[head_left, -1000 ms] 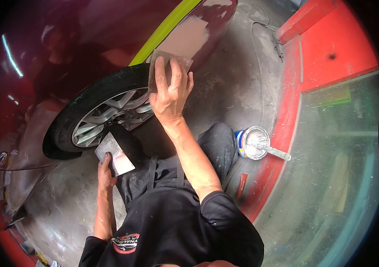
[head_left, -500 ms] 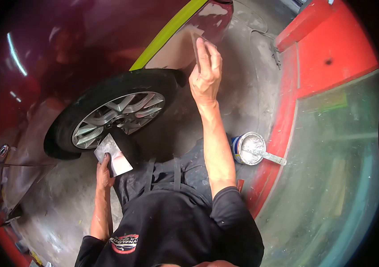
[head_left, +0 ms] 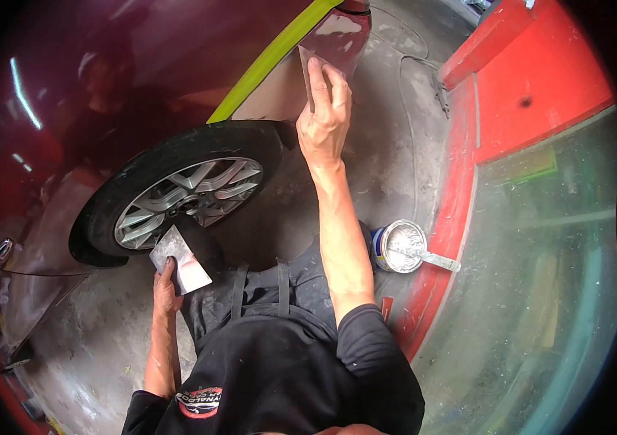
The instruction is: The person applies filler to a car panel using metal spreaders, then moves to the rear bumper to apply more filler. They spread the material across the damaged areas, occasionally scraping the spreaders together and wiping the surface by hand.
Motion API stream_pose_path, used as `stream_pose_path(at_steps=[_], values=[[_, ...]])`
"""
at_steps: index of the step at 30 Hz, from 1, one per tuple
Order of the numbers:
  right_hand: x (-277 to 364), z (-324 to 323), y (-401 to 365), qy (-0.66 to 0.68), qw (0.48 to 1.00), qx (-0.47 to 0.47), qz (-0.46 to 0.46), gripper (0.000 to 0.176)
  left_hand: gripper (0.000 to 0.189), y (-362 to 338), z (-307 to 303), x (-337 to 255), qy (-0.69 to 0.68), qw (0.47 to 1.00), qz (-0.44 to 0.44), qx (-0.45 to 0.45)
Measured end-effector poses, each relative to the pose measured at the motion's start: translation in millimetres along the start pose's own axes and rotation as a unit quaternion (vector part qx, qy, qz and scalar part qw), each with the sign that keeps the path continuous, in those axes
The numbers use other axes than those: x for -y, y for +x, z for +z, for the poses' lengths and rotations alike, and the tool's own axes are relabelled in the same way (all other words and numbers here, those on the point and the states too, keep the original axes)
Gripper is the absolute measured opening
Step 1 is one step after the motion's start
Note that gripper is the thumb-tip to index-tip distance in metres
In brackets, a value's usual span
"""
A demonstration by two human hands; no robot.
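Observation:
My right hand [head_left: 325,123] grips a thin, flat filler spreader [head_left: 305,69] against the car's lower panel. Pale beige filler [head_left: 274,90] coats that panel beside a strip of yellow-green masking tape [head_left: 268,54]. Held low in front of the wheel, a flat mixing board [head_left: 181,259] with a pinkish smear rests in my left hand [head_left: 167,291], its thumb on top. The silver-spoked wheel [head_left: 189,199] with its black tyre is just beyond the board.
An opened filler can [head_left: 404,246] stands on the floor to the right, a flat mixing stick [head_left: 439,261] lying across its rim. Further right are a red frame [head_left: 461,196] and a dusty glass pane [head_left: 540,254]. A cable [head_left: 404,101] runs along the concrete floor.
The whole view has shifted slightly. My right hand and the spreader have moved a little along the panel, with the spreader's angle changed. My left hand still holds the board near the wheel.

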State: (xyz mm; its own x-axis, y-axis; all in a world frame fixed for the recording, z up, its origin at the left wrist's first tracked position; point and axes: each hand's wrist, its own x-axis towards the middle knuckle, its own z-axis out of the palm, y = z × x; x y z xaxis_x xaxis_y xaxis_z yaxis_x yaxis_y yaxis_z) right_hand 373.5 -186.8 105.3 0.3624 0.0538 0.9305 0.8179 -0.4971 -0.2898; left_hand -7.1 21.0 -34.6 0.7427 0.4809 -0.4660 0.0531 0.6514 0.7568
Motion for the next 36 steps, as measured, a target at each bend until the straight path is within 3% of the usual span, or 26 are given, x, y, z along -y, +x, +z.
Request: stream_pose_path(at_steps=[11, 18, 21, 25, 28, 32, 33, 36], values=[[58, 6, -29, 0.041, 0.997, 0.033, 0.055, 0.062, 0.044, -4, 10, -4, 0.009, 1.000, -0.007, -0.020], [92, 10, -73, 0.011, 0.997, 0.070, 0.034, 0.061, 0.043, -2, 5, -4, 0.021, 0.999, -0.016, -0.034], [88, 6, -83, -0.004, 0.998, 0.062, 0.009, 0.068, 0.043, 0, 1, -1, 0.027, 0.999, -0.007, -0.023], [64, -29, -97, -0.060, 0.988, 0.139, -0.016, 0.068, 0.041, 0, 0, -1, 0.039, 0.999, -0.015, -0.026], [33, -45, -92, -0.053, 0.983, 0.155, -0.086, 0.069, 0.041, 2, -2, 2, 0.028, 0.999, -0.017, -0.037], [14, -43, -73, -0.097, 0.967, 0.152, -0.179, 0.054, 0.038, 2, -5, 4, 0.030, 0.999, -0.021, -0.032], [7, -40, -71, -0.122, 0.959, 0.170, -0.191, 0.044, 0.038, 0, -2, 2, 0.027, 0.999, -0.019, -0.032], [-12, -30, -59, -0.144, 0.946, 0.152, -0.246, 0.044, 0.038, 1, -7, 5, 0.028, 0.999, -0.012, -0.035]])
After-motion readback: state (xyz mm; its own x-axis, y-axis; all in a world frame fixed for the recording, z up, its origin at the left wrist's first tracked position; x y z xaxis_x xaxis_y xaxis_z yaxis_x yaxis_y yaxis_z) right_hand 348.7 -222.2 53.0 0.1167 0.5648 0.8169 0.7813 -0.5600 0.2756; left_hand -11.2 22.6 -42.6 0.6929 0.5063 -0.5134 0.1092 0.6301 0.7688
